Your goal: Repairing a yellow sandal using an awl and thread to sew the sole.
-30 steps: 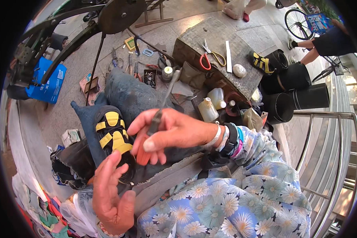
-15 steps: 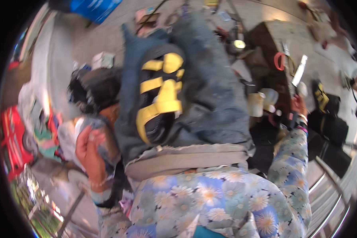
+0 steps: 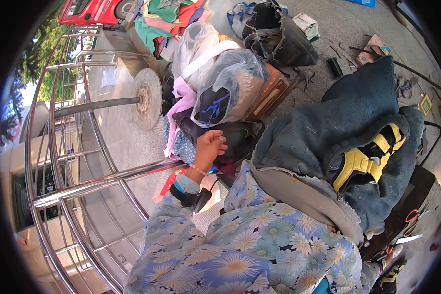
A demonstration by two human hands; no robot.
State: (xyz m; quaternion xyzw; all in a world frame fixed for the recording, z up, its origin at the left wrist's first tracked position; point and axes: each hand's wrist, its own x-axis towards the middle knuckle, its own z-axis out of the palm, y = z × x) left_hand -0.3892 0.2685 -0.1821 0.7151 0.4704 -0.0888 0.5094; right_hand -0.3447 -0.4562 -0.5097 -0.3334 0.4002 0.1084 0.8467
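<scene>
A black sandal with yellow straps point(image 3: 361, 169) lies on the dark blue cloth point(image 3: 304, 132) across my lap. Close to the clear plastic bag, my left hand point(image 3: 209, 149) has its fingers curled in, and nothing shows in them. My right hand point(image 3: 388, 256), small at the lower right rim and partly hidden by my sleeve, is closed at the near end of a knife with a pale blade point(image 3: 409, 239). Another sandal with yellow straps point(image 3: 392, 275) is just below that hand. Orange-handled scissors point(image 3: 412, 215) lie beyond the blade.
A metal railing point(image 3: 98, 183) runs along my left side. Beside my lap are a filled clear plastic bag point(image 3: 230, 88), a black open bag point(image 3: 279, 41) and a brown box point(image 3: 272, 90). Coloured cloth scraps point(image 3: 169, 22) and a round stone-like disc point(image 3: 146, 98) lie farther off.
My view has swung to the left, so the railing fills that side and the sandal appears at the right. My left hand's fingers are more curled. The knife stays by my right hand.
</scene>
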